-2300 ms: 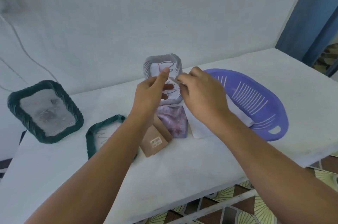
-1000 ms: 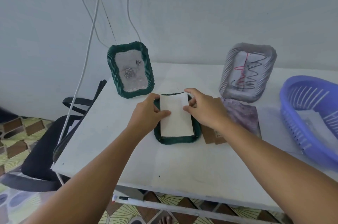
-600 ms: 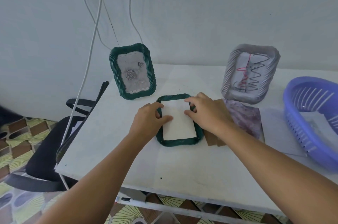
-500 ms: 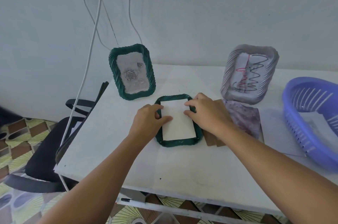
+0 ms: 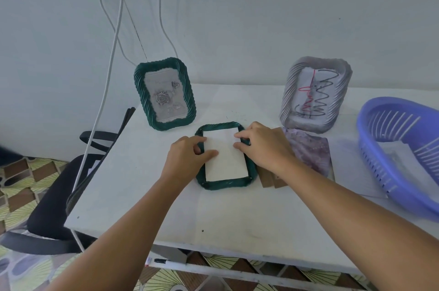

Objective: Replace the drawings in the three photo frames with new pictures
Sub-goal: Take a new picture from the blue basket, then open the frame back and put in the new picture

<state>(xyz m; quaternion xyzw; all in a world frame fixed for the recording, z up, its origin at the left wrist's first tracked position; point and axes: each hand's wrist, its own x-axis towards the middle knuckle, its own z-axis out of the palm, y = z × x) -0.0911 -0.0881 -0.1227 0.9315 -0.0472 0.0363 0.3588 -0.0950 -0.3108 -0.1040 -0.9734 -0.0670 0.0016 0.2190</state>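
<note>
Since half a second ago, little is changing: we are still pressing the white sheet (image 5: 225, 157) into the face-down green frame (image 5: 226, 184), its long axis running away from us. Our left hand (image 5: 184, 160) is pinching its left edge; our right hand (image 5: 266, 146) is pressing curled fingertips on the right. Three frames are sitting here: two green, one grey (image 5: 314, 93). Bare table (image 5: 237, 214) is lying between us and the frame.
</note>
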